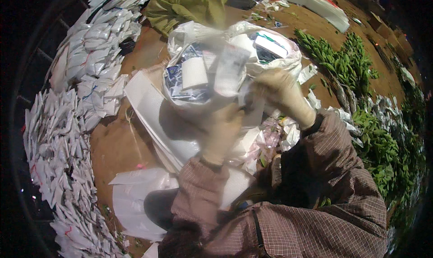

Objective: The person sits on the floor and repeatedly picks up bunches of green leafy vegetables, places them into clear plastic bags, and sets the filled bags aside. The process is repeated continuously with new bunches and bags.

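Both of my hands are blurred by motion. My left hand [221, 131] is low in front of the open white plastic sacking [291, 66]; whether it grips anything I cannot tell. Over the sacking's right front edge, my right hand [279, 88] is curled beside a pale, blurred sheet [252, 100], and a hold on it is unclear. Inside the sacking lie blue-and-white printed packets [174, 75], a white card-like block [194, 73] and a white block with a green edge [270, 45]. A flat translucent packet [231, 70] bearing print lies in the middle.
A long stack of white sheets [149, 102] leans left of my left arm. Piled white packets [91, 61] line the left side. An olive-green sack [189, 5] stands behind. Leafy green branches [338, 58] lie right, on brown ground [115, 149]. A white plastic bag [135, 200] is near my leg.
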{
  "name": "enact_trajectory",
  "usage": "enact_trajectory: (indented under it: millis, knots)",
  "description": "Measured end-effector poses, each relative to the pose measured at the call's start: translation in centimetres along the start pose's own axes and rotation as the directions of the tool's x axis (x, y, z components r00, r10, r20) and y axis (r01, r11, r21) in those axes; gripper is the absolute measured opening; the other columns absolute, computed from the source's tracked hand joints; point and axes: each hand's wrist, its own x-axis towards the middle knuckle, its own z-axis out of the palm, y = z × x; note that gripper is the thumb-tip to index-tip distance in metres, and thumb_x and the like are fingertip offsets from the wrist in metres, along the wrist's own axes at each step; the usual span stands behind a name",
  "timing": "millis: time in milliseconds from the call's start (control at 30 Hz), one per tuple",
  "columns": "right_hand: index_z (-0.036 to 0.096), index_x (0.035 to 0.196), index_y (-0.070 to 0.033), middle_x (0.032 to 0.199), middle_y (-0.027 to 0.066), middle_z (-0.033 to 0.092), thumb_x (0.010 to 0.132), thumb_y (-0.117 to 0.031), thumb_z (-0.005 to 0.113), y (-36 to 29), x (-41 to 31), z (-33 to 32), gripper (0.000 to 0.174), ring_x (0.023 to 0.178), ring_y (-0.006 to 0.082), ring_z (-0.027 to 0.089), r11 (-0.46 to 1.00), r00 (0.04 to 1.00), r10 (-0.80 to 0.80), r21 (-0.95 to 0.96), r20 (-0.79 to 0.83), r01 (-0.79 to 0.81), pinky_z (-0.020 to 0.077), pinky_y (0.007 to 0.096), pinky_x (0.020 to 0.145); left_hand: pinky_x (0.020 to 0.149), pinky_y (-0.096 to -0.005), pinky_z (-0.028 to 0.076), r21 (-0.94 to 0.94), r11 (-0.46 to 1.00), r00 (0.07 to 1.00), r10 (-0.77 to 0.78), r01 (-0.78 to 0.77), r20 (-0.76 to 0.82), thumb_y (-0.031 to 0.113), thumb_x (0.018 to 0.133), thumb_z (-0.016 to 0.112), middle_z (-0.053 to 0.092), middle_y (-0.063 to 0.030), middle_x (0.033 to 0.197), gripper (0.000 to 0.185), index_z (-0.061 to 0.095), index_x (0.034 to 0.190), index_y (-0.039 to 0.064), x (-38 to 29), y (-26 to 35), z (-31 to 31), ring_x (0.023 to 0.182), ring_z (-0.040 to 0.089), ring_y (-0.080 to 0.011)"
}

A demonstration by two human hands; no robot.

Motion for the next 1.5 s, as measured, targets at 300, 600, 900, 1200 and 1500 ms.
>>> enact_trajectory:
  millis: [300, 600, 900, 1200, 1500]
  knots:
    - [0.07, 0.11, -0.013, 0.103, 0.007, 0.072, 0.082, -0.01, 0.071, -10.6, 4.3, 9.6, 0.028, 0.095, 0.028, 0.069, 0.966, 0.97, -0.232, -0.097, 0.072, 0.238, 0.055, 0.0402, 0.086, 0.123, -0.0606, 0.02, 0.675, 0.667, 0.863, -0.497, 0.315, 0.088, 0.044, 0.089, 0.071, 0.029, -0.0239, 0.165, 0.09, 0.033, 0.161, 0.007, -17.4, -2.1, 0.5, 0.15, 0.028, -0.048]
    - [0.066, 0.128, -0.01, 0.129, 0.0177, 0.064, 0.095, -0.036, 0.063, -11.1, -1.7, 36.1, 0.042, 0.123, 0.0374, 0.059, 0.905, 0.87, -0.226, 0.424, 0.438, 0.022, 0.0454, 0.0459, 0.107, 0.117, -0.0678, 0.025, 0.949, 0.299, 0.577, -0.794, 0.094, 0.193, 0.049, 0.094, 0.059, 0.056, -0.0116, 0.147, 0.051, 0.067, 0.134, 0.02, -26.6, -7.1, 3.1, 0.145, 0.038, -0.0419]
    - [0.067, 0.126, 0.007, 0.115, 0.015, 0.073, 0.092, -0.034, 0.077, -12.4, 1.5, 27.2, 0.054, 0.103, 0.0206, 0.07, 0.447, 0.488, 0.529, 0.261, 0.694, -0.856, 0.0541, 0.0351, 0.092, 0.121, -0.0599, 0.027, 0.601, 0.785, 0.985, -0.17, 0.15, -0.024, 0.015, 0.083, 0.071, 0.028, -0.0147, 0.168, 0.07, 0.056, 0.15, 0.028, -26.3, 0.8, -2.4, 0.154, 0.022, -0.0437]
    - [0.058, 0.135, 0.006, 0.121, 0.0221, 0.07, 0.096, -0.038, 0.068, -33.5, 13.6, 32.7, 0.059, 0.112, 0.0305, 0.067, 0.524, 0.814, -0.197, 0.761, 0.546, -0.384, 0.0517, 0.0385, 0.099, 0.126, -0.0533, 0.026, 0.602, 0.691, 0.87, -0.082, 0.401, -0.486, -0.009, 0.077, 0.056, 0.03, -0.0125, 0.167, 0.068, 0.07, 0.137, 0.019, -29.4, 9.1, -12.4, 0.153, 0.023, -0.0451]
    - [0.071, 0.129, -0.008, 0.119, 0.0166, 0.075, 0.1, -0.038, 0.065, -19.2, 3.0, 16.9, 0.042, 0.106, 0.0294, 0.072, 0.778, 0.782, -0.106, 0.541, 0.614, -0.319, 0.0538, 0.0389, 0.099, 0.109, -0.0533, 0.046, 0.553, -0.022, 0.518, -0.316, 0.833, -0.795, 0.007, 0.092, 0.062, 0.04, -0.0183, 0.16, 0.054, 0.057, 0.146, 0.011, -38.7, -7.6, -22.9, 0.142, 0.04, -0.0453]
